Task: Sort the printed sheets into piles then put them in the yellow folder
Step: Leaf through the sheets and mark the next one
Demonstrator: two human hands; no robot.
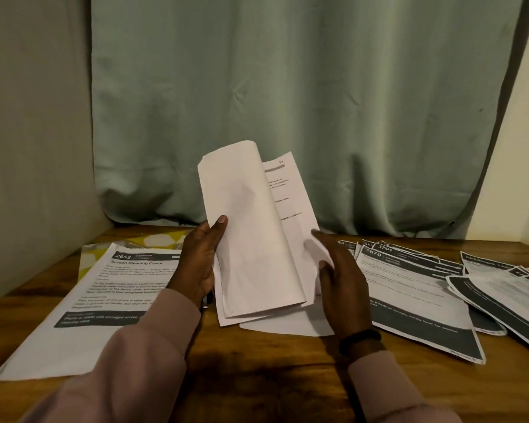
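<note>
I hold a small stack of printed sheets [257,233] upright above the table's middle, its top sheet curling back with the blank side toward me. My left hand [200,264] grips the stack's left edge, thumb on the front. My right hand [341,276] holds the right edge, with the fingers against the back sheets. A pile headed "Screen Cleaning Check" [104,297] lies at the left. It partly covers the yellow patterned folder [153,241]. To the right lie a fanned pile [416,288] and another pile [507,294] at the far right.
The wooden table [257,377] stands in a corner, with a grey wall on the left and a green curtain [303,102] hanging behind. A small dark object [207,300] peeks out beside my left wrist.
</note>
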